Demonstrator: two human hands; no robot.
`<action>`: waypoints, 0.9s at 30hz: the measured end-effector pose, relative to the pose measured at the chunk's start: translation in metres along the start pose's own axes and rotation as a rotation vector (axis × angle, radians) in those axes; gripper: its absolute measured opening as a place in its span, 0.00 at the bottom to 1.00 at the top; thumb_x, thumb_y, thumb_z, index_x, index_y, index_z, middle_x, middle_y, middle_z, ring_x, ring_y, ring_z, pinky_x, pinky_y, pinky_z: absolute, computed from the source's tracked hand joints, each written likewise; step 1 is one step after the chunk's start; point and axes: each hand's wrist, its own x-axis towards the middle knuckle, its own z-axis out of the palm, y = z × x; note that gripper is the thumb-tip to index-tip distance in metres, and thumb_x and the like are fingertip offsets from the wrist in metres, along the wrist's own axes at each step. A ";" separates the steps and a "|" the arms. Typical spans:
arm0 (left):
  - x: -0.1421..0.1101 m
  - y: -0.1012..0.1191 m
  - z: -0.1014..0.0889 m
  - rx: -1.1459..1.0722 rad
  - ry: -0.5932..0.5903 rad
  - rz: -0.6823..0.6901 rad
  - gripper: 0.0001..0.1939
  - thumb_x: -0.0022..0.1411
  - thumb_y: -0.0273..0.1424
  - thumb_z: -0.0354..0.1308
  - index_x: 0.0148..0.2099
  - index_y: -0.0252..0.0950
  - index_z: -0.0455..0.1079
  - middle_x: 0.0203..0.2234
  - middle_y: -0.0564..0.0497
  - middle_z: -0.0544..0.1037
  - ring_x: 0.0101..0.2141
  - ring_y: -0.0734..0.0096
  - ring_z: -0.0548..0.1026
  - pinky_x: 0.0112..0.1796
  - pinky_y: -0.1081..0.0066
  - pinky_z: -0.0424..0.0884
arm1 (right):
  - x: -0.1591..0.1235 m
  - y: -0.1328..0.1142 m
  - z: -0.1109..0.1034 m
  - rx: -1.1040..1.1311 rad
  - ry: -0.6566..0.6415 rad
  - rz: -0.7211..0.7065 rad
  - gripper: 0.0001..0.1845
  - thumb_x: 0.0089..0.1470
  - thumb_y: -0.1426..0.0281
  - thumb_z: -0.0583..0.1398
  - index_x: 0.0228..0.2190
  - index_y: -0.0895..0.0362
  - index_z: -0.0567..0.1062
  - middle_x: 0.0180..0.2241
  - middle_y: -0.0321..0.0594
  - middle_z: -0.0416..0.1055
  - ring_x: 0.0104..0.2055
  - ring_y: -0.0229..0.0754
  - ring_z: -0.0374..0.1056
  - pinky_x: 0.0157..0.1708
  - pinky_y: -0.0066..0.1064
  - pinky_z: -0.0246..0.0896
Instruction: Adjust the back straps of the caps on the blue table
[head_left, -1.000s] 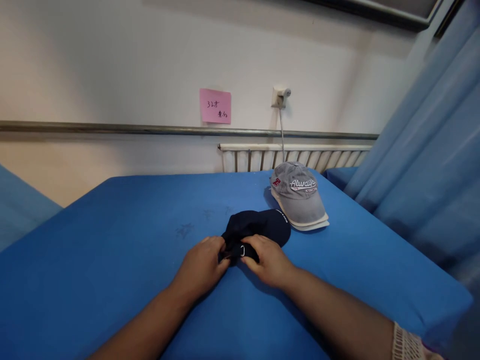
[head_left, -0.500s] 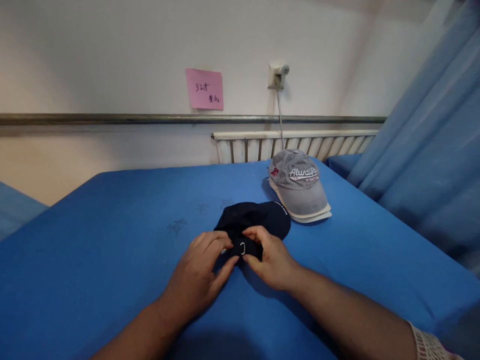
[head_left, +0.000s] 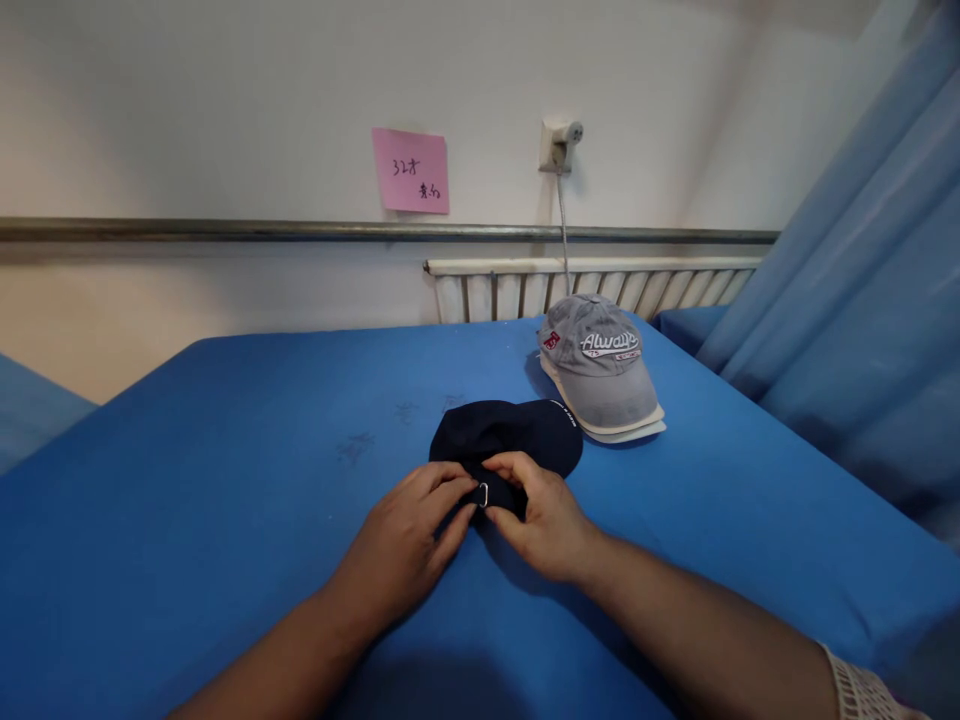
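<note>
A dark navy baseball cap (head_left: 510, 432) lies on the blue-covered table (head_left: 247, 480), its brim pointing right and its back strap toward me. On that strap sits a small silver metal buckle (head_left: 484, 494). My left hand (head_left: 416, 535) pinches the strap just left of the buckle between thumb and fingers. From the right, my right hand (head_left: 544, 515) grips the strap close to the buckle, thumb below and index finger above. The fingers hide part of the strap and the cap's rear edge.
Behind the navy cap's brim, at the right, stands a stack of caps with a grey "Always" cap (head_left: 600, 360) on top. A radiator (head_left: 517, 290), a metal rail (head_left: 300, 231), a plugged-in cord (head_left: 562, 220) and a pink note (head_left: 411, 170) are along the wall. A blue curtain (head_left: 847, 260) hangs right.
My left fingers have shifted slightly right and up, closer to the buckle. The right hand stays nearly where it was on the strap. The view has tilted a little.
</note>
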 end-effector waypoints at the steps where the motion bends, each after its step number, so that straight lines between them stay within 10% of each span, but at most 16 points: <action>1: 0.000 -0.001 0.000 0.009 -0.004 -0.003 0.13 0.70 0.32 0.51 0.52 0.39 0.72 0.46 0.46 0.77 0.45 0.63 0.76 0.47 0.62 0.75 | 0.000 -0.001 0.000 -0.005 -0.007 0.002 0.24 0.51 0.77 0.62 0.50 0.54 0.69 0.46 0.41 0.77 0.49 0.45 0.73 0.49 0.39 0.68; 18: 0.002 -0.001 -0.004 0.029 -0.044 -0.028 0.03 0.63 0.27 0.52 0.39 0.37 0.67 0.36 0.48 0.76 0.35 0.63 0.76 0.36 0.63 0.74 | -0.001 -0.005 0.002 -0.024 -0.029 0.024 0.23 0.50 0.79 0.62 0.49 0.54 0.71 0.45 0.41 0.77 0.48 0.45 0.73 0.50 0.39 0.67; 27: 0.007 -0.008 -0.010 -0.522 0.209 -0.379 0.05 0.64 0.34 0.54 0.37 0.38 0.68 0.34 0.49 0.79 0.35 0.64 0.79 0.37 0.64 0.77 | 0.001 0.006 0.002 0.122 0.077 -0.029 0.21 0.52 0.74 0.61 0.49 0.51 0.73 0.43 0.38 0.78 0.45 0.43 0.74 0.48 0.38 0.68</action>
